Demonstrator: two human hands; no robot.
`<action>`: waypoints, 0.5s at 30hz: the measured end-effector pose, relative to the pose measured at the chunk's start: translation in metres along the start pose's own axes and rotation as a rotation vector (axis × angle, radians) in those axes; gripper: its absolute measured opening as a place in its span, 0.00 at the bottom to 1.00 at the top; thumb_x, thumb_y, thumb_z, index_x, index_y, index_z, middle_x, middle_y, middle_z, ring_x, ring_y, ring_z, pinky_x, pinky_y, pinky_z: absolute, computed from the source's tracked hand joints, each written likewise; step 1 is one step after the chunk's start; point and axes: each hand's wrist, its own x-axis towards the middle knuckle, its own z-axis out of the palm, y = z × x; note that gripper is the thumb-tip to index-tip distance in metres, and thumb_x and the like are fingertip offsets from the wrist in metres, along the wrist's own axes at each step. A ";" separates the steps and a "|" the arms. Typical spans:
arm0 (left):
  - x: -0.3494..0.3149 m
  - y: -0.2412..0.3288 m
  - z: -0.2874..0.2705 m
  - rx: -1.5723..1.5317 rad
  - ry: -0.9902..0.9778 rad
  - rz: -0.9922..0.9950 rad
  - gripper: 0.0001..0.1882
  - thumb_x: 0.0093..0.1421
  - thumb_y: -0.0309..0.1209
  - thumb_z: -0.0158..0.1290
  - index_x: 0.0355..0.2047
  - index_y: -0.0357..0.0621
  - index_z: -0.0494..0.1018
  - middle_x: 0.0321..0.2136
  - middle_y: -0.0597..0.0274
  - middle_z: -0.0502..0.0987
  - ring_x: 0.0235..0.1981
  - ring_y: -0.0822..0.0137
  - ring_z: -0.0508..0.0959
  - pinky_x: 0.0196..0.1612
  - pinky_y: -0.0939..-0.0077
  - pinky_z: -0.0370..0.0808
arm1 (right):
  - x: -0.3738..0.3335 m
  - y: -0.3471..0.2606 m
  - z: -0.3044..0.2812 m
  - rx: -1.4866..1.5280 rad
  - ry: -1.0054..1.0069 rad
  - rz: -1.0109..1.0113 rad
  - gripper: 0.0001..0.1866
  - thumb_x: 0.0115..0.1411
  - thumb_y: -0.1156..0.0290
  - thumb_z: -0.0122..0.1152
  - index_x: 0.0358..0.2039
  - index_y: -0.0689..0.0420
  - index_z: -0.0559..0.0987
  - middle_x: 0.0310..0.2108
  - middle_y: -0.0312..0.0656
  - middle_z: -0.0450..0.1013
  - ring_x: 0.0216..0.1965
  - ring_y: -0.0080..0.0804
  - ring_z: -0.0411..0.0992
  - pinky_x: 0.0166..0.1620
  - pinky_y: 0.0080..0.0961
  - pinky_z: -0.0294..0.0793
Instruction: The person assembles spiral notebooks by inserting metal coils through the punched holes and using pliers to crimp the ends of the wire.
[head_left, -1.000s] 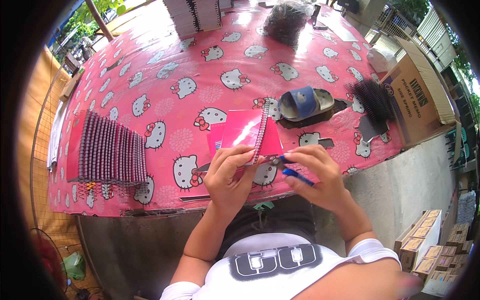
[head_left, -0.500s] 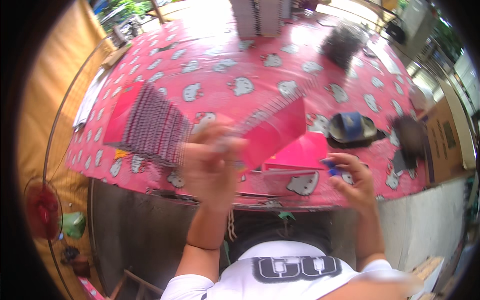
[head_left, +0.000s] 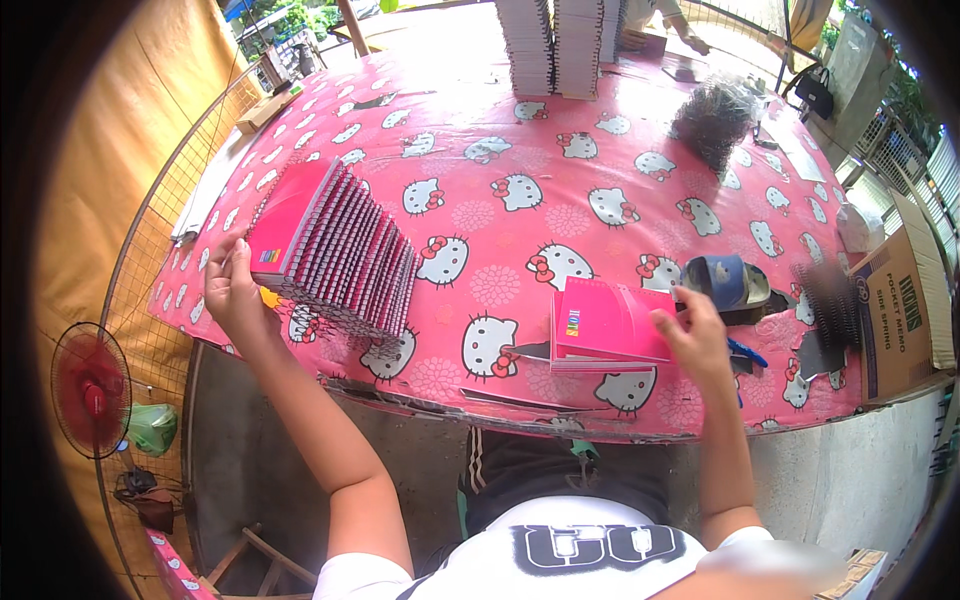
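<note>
Many pink notebooks (head_left: pixel 350 245) with coiled edges already stand in a tall, leaning stack at ten o'clock on the surface (head_left: pixel 480 240); judging by their number, a good share of the work seems done. The left hand (head_left: pixel 235 285) is at nine o'clock, its fingers at the seven o'clock corner of the top notebook, though I cannot tell whether they pinch it. A far smaller pink pile (head_left: pixel 620 332) lies flat at three o'clock and looks like what is left close by; whether its pieces are coiled is unclear. The right hand (head_left: pixel 698 335) is at that pile's right edge, thumb and forefinger apart. A blue-handled tool (head_left: pixel 747 352) shows just past this hand, toward four o'clock; whether the other fingers clamp it, I cannot tell. Loose black coils (head_left: pixel 825 305) at three o'clock, beside the carton (head_left: pixel 905 295), appear unused.
</note>
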 end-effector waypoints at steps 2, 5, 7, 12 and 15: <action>0.000 0.000 -0.001 0.023 0.014 -0.037 0.09 0.61 0.24 0.54 0.41 0.35 0.73 0.35 0.57 0.79 0.39 0.72 0.77 0.46 0.77 0.73 | 0.003 -0.004 0.001 -0.026 -0.052 0.021 0.29 0.52 0.53 0.68 0.43 0.67 0.76 0.41 0.52 0.72 0.41 0.43 0.72 0.45 0.33 0.71; 0.007 -0.003 -0.009 0.090 -0.098 0.095 0.12 0.62 0.24 0.53 0.46 0.33 0.71 0.41 0.55 0.78 0.43 0.70 0.76 0.50 0.77 0.70 | 0.005 -0.008 -0.023 -0.048 -0.114 0.078 0.29 0.49 0.53 0.70 0.41 0.67 0.76 0.34 0.48 0.72 0.35 0.40 0.72 0.40 0.33 0.71; -0.010 0.013 0.004 0.150 -0.042 0.239 0.13 0.62 0.24 0.52 0.46 0.32 0.71 0.46 0.53 0.76 0.46 0.69 0.75 0.51 0.77 0.70 | 0.010 0.006 -0.040 -0.055 -0.078 0.088 0.28 0.49 0.54 0.71 0.39 0.66 0.77 0.31 0.46 0.72 0.32 0.38 0.71 0.38 0.33 0.70; -0.118 0.099 0.064 -0.094 -0.172 0.313 0.18 0.60 0.24 0.55 0.51 0.33 0.68 0.53 0.53 0.72 0.53 0.65 0.71 0.56 0.73 0.67 | 0.009 -0.019 -0.006 0.121 -0.058 0.079 0.25 0.48 0.59 0.72 0.38 0.66 0.76 0.27 0.49 0.73 0.27 0.39 0.72 0.33 0.33 0.70; -0.166 0.085 0.107 -0.209 -0.629 0.094 0.26 0.57 0.24 0.59 0.55 0.36 0.66 0.57 0.54 0.67 0.59 0.62 0.66 0.61 0.66 0.61 | 0.006 -0.032 -0.017 -0.105 0.059 -0.064 0.22 0.52 0.62 0.69 0.42 0.64 0.75 0.25 0.48 0.75 0.24 0.39 0.72 0.32 0.30 0.72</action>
